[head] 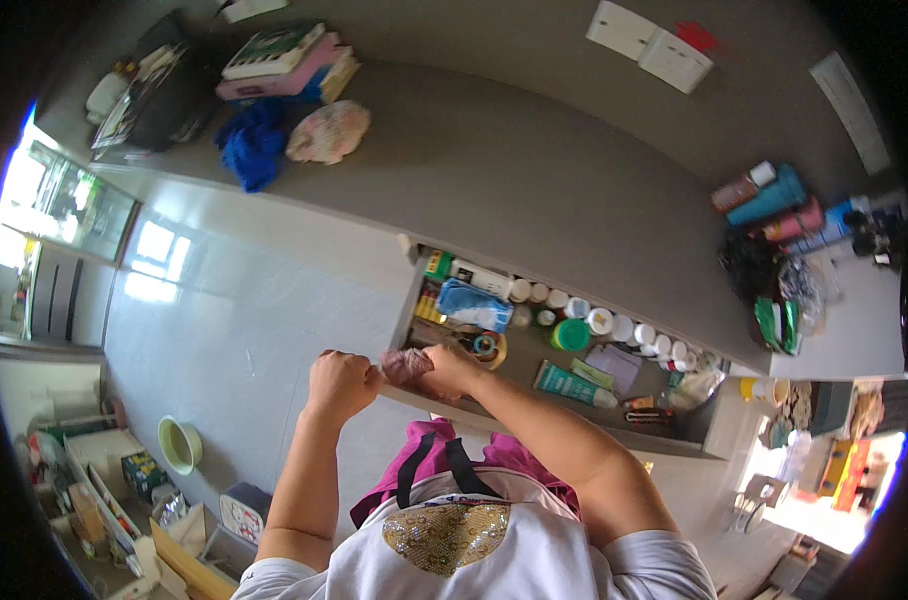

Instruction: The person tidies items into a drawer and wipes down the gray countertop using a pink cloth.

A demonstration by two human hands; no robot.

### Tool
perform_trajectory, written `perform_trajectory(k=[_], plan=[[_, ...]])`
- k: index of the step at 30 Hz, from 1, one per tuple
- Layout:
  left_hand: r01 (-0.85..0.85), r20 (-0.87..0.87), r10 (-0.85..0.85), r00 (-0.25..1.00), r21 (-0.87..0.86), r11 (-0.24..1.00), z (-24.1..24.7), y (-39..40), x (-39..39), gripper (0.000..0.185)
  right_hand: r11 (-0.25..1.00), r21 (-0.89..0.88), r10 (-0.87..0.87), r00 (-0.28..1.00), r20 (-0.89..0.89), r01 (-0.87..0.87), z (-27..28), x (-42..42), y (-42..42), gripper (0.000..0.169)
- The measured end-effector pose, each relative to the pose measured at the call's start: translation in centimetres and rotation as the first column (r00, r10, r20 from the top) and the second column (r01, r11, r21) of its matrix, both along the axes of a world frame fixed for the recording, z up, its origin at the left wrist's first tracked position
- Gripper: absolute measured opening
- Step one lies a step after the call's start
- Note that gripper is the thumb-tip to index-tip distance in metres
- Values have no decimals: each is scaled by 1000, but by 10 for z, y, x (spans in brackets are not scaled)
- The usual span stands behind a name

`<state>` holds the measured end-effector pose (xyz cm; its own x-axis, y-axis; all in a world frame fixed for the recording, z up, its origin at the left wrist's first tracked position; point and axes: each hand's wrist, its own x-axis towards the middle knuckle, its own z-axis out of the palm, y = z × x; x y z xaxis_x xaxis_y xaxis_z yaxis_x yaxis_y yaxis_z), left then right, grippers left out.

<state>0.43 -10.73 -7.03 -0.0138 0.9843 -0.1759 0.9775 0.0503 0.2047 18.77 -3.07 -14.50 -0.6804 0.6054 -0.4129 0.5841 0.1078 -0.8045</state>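
My right hand is closed around a bunched pink cloth above the front left corner of an open drawer. Close beside the cloth's other end, my left hand is curled like a fist; whether it grips the cloth or the drawer's corner cannot be made out. Inside the drawer, white-capped bottles line the back. A green-lidded jar, a blue and white packet, a teal tube and a roll of tape lie farther forward.
Above the drawer runs a grey countertop with stacked books, a blue cloth and a patterned cloth. Bottles stand at its right end. A green bucket and a bin-like box are on the floor at left.
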Motion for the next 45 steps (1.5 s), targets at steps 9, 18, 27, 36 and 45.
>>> perform_trajectory(k=[9,18,27,36,45], plan=[[607,383,-514,768,-177,775,3,39,189,38,766,-631,26,974,224,124,16,202,-5,27],[867,744,-534,402,-122,483,-30,34,349,34,821,-318,-278,818,503,474,38,426,-50,19],[891,780,-498,379,-163,423,-37,26,435,43,755,372,-517,142,844,540,103,593,-56,29],[908,829,-401,390,-274,317,-41,36,453,50,405,794,-912,260,317,453,21,590,-20,42],[885,856,-305,417,-306,351,-46,35,451,49,661,586,-737,552,390,469,10,645,-74,30]])
